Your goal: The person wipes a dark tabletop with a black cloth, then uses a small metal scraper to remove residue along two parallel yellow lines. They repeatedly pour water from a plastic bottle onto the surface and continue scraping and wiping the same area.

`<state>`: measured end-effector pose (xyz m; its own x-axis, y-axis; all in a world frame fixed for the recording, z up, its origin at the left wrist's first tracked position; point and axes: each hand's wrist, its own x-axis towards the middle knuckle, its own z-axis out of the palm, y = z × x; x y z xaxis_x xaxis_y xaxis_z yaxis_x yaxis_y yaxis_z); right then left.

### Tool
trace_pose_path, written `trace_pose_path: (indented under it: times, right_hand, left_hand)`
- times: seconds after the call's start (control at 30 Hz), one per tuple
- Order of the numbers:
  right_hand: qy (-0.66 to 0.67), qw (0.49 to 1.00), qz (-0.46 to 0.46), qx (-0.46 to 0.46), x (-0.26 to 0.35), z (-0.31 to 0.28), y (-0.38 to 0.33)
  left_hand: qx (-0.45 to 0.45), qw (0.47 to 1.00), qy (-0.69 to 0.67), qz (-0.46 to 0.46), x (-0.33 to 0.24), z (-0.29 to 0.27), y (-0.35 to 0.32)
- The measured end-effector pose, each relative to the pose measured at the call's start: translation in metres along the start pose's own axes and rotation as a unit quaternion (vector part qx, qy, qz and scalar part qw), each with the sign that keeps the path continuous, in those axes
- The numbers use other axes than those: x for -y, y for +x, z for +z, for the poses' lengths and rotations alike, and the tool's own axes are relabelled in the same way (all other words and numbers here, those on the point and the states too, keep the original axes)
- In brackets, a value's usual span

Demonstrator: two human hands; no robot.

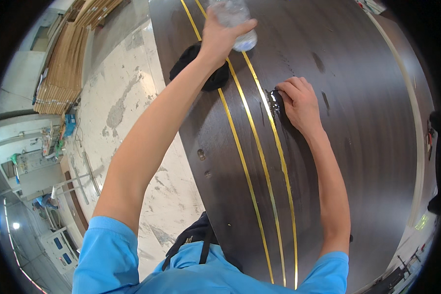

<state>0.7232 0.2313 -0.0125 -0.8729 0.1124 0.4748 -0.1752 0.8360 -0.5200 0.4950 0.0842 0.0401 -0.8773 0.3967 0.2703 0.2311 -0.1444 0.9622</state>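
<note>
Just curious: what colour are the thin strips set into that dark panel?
Gold strips, seen in the head view.

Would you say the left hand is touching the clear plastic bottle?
Touching. The head view shows the left hand wrapped around the clear plastic bottle, its fingers curled across the bottle's side above the dark panel.

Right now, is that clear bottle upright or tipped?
Tipped: the left hand holds the clear bottle slanted over the dark panel.
</note>
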Motion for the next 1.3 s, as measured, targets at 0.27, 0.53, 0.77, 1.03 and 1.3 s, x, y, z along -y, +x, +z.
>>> trace_pose_path:
  times: [0.27, 0.53, 0.77, 1.03, 1.3]
  right_hand:
    - [0.008, 0.999, -0.028, 0.022, -0.002, 0.012, 0.005]
    - [-0.008, 0.998, -0.054, 0.010, -0.003, 0.021, 0.012]
    - [-0.025, 0.995, -0.094, 0.001, -0.003, 0.023, 0.010]
    - [-0.025, 0.995, -0.093, 0.024, -0.001, 0.018, 0.006]
    - [-0.023, 0.995, -0.089, 0.023, 0.000, 0.018, 0.009]
  left_hand:
    - [0.032, 0.998, 0.038, 0.045, 0.049, 0.056, 0.041]
    - [0.030, 0.968, 0.242, 0.060, 0.037, 0.020, 0.003]
    - [-0.019, 0.813, 0.570, 0.117, 0.014, -0.102, -0.081]
    - [-0.034, 0.816, 0.570, 0.090, 0.041, -0.110, -0.106]
    - [-0.030, 0.812, 0.572, 0.113, 0.040, -0.112, -0.105]
